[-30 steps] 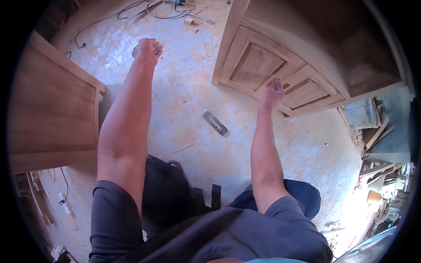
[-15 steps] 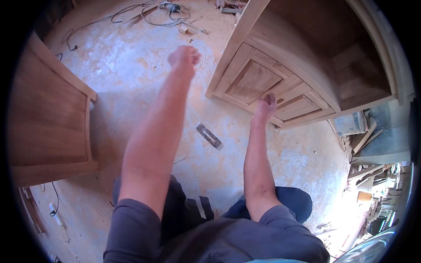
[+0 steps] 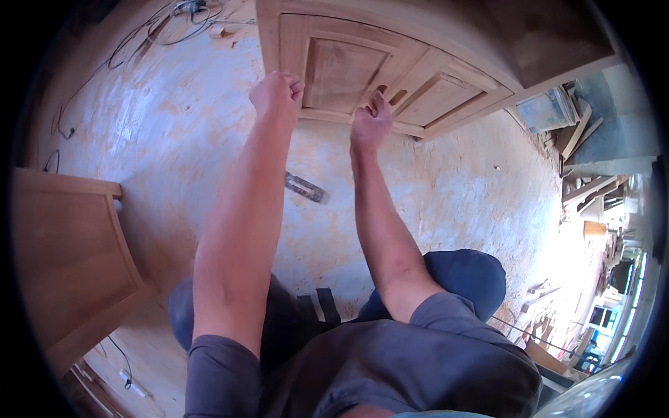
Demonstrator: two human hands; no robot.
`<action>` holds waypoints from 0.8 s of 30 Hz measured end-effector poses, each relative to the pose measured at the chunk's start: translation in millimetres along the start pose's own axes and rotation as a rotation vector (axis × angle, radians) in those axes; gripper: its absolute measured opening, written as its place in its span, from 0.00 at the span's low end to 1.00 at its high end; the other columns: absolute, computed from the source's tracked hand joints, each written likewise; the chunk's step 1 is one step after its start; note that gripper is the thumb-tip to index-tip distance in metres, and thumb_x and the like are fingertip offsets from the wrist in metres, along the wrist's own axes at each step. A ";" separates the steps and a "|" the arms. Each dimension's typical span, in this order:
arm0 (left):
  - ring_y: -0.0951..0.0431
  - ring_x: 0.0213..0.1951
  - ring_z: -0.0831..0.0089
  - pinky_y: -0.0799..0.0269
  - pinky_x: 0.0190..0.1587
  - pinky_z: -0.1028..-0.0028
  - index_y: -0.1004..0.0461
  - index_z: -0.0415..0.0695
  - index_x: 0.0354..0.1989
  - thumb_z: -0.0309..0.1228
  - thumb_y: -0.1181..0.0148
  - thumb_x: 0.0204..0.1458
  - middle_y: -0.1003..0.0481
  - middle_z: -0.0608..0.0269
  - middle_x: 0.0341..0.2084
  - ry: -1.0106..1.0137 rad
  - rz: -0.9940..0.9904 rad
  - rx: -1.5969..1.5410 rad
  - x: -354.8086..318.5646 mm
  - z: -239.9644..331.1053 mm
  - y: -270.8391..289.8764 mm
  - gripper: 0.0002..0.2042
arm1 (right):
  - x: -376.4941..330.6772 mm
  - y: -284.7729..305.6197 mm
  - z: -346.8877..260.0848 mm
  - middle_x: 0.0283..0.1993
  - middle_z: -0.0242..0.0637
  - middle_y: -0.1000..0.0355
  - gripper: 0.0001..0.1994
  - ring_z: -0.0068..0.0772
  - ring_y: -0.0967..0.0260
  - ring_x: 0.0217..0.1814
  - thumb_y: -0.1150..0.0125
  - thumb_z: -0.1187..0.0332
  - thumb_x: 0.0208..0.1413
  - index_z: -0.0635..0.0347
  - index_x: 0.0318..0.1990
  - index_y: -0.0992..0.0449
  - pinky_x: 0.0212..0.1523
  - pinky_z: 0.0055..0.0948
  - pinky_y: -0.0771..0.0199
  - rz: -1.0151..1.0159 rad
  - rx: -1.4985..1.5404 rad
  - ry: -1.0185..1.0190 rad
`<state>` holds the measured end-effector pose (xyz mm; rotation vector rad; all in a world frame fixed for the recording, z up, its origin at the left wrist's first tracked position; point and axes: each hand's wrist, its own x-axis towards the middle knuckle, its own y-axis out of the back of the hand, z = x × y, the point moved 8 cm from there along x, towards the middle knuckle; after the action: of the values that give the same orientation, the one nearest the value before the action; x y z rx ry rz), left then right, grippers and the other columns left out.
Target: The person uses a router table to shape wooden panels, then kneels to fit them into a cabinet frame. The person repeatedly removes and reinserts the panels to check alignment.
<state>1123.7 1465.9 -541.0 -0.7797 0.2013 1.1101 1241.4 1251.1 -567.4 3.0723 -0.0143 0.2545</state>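
A bare-wood cabinet (image 3: 474, 63) with two panelled doors stands ahead of me. My right hand (image 3: 371, 125) is at the left door (image 3: 345, 73), its fingers bent at the oval finger slot beside the door's inner edge. A second slot (image 3: 398, 97) shows in the right door (image 3: 446, 99). My left hand (image 3: 276, 94) is closed at the outer left edge of the left door, against the cabinet's side post. Whatever its curled fingers hold, if anything, is hidden. Both doors look nearly flush with the frame.
Between my arms a dark flat bar with a long slot (image 3: 306, 188) lies on the dusty floor (image 3: 327, 240). Another wooden cabinet (image 3: 70, 251) stands at the left. Cables (image 3: 150, 31) trail at the far left. Wood offcuts (image 3: 582, 132) and a pale bucket (image 3: 540, 111) are at the right.
My view has swung toward the cabinet, which now sits further left and higher. My left hand has come from over the floor to the left door's edge. My right hand stays at the slot.
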 end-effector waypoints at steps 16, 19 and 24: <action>0.29 0.62 0.66 0.37 0.66 0.71 0.33 0.29 0.66 0.21 0.41 0.58 0.28 0.49 0.61 -0.139 -0.452 0.168 -87.5 -123.4 -107.6 0.25 | 37.7 55.9 -4.6 0.55 0.48 0.23 0.22 0.36 0.26 0.58 0.45 0.82 0.55 0.76 0.58 0.25 0.60 0.30 0.28 -0.058 0.143 -0.071; 0.29 0.61 0.68 0.37 0.66 0.72 0.32 0.31 0.66 0.23 0.43 0.60 0.28 0.52 0.61 -0.243 -0.407 0.250 -84.3 -130.1 -111.7 0.24 | 34.3 39.0 -12.5 0.66 0.53 0.30 0.28 0.42 0.33 0.70 0.40 0.77 0.55 0.73 0.65 0.31 0.69 0.36 0.37 -0.226 0.337 -0.086; 0.27 0.57 0.69 0.32 0.61 0.71 0.31 0.32 0.64 0.26 0.44 0.62 0.26 0.53 0.58 -0.430 -0.409 0.412 -78.5 -136.1 -112.9 0.22 | 40.6 40.0 13.6 0.62 0.45 0.31 0.27 0.41 0.32 0.65 0.35 0.75 0.55 0.68 0.63 0.30 0.67 0.37 0.35 -0.233 0.234 0.102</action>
<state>1215.5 1295.7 -547.0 -0.1884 -0.0916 0.7845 1283.1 1210.2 -571.8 3.2436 0.4035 0.4263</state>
